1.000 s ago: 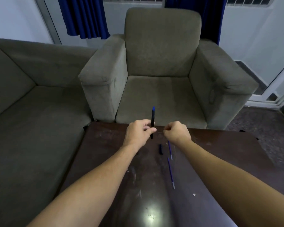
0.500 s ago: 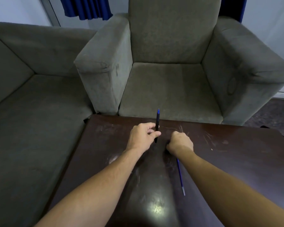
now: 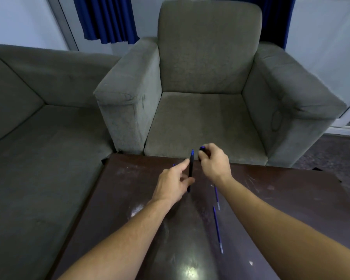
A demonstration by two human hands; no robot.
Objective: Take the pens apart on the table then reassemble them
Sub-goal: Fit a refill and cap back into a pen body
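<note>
Our left hand (image 3: 173,183) pinches the upright pen barrel (image 3: 190,170) above the counter (image 3: 291,199); right-hand (image 3: 214,161) fingers press around a small dark pen piece (image 3: 202,148), two refills (image 3: 217,229) nearer.

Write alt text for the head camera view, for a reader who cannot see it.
A person's left hand holds a black pen upright over a dark table, while the right hand grips a small dark pen part. Two blue refills lie on the table; a grey armchair stands behind.

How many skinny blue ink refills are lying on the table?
2. One ink refill lies just below the right hand, its top end hidden by the wrist. The other ink refill lies nearer the camera. More could be hidden under the arms.
</note>
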